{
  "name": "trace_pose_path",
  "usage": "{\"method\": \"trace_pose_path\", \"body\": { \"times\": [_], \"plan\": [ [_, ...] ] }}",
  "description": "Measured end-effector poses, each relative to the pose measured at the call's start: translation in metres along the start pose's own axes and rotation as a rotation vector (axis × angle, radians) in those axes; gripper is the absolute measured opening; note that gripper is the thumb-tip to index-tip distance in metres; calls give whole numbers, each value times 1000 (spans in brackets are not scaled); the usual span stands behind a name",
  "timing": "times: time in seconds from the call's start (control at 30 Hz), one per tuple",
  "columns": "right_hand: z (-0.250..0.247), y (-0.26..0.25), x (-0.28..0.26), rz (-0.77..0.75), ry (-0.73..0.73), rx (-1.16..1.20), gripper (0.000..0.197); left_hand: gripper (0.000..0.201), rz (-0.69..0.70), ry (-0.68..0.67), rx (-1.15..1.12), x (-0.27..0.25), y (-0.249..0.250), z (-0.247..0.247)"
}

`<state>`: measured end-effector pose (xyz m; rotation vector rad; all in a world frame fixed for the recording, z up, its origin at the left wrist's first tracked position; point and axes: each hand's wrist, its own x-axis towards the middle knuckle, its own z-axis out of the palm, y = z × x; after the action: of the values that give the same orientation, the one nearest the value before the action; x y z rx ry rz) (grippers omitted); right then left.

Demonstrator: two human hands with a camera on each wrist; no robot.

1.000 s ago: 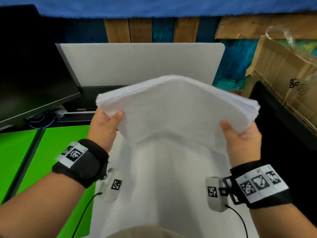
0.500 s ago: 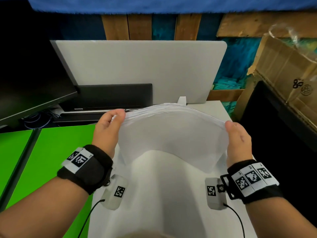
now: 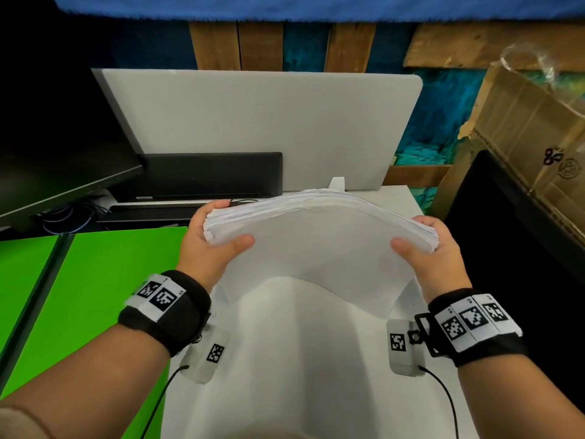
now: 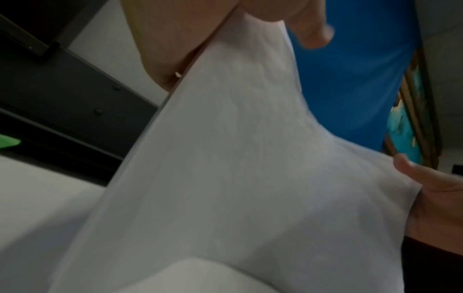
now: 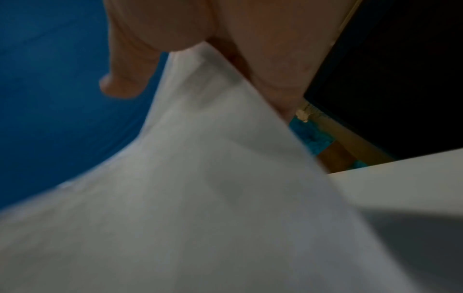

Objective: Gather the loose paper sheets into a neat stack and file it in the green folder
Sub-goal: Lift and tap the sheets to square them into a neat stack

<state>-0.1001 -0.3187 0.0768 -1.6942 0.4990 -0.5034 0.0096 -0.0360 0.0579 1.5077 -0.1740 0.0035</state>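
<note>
A thick stack of white paper sheets [image 3: 319,242] arches upward between my two hands above the white table [image 3: 304,375]. My left hand [image 3: 215,239] grips its left edge, thumb on the near face and fingers behind. My right hand [image 3: 427,245] grips the right edge the same way. The edges of the sheets look slightly uneven. The green folder [image 3: 95,299] lies open and flat to the left of the table. In both wrist views the paper [image 4: 250,178] [image 5: 200,198] fills the frame, blurred, under the thumbs.
A dark monitor [image 3: 47,137] and a black device [image 3: 209,175] stand at the back left. A white upright panel [image 3: 262,122] closes the back of the table. A cardboard box [image 3: 531,134] and a black object [image 3: 512,264] sit on the right.
The stack came down from chest height toward the table and tipped its top edge away. Both hands kept their hold and now tilt it back toward me slightly.
</note>
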Motion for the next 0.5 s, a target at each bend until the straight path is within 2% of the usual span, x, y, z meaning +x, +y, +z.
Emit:
{"method": "trace_pose_path", "body": {
  "times": [0.03, 0.07, 0.17, 0.27, 0.33, 0.4, 0.43, 0.5],
  "plan": [
    [-2, 6, -1, 17, -27, 13, 30, 57, -23, 7, 45, -2, -5, 1],
    [-4, 10, -4, 49, -30, 31, 35, 54, -61, 26, 70, -3, -10, 2],
    [-10, 18, -10, 66, -64, 14, 30, 32, -178, 67, -1, -6, -11, 5],
    [-27, 19, -4, -32, -90, -137, 21, 34, -77, -54, 74, -2, -3, -8],
    [-36, 16, -2, -41, -174, -163, 20, 38, -55, -167, 159, 2, 2, -18],
    [-36, 16, -4, -10, -233, -142, 44, 38, -99, -252, 167, 2, 2, -22],
    [-32, 18, -6, 7, -233, -114, 44, 40, -116, -256, 159, 2, 1, -20],
    [-27, 18, -7, 12, -195, -71, 26, 42, -120, -208, 141, 2, 3, -16]
  ]
}}
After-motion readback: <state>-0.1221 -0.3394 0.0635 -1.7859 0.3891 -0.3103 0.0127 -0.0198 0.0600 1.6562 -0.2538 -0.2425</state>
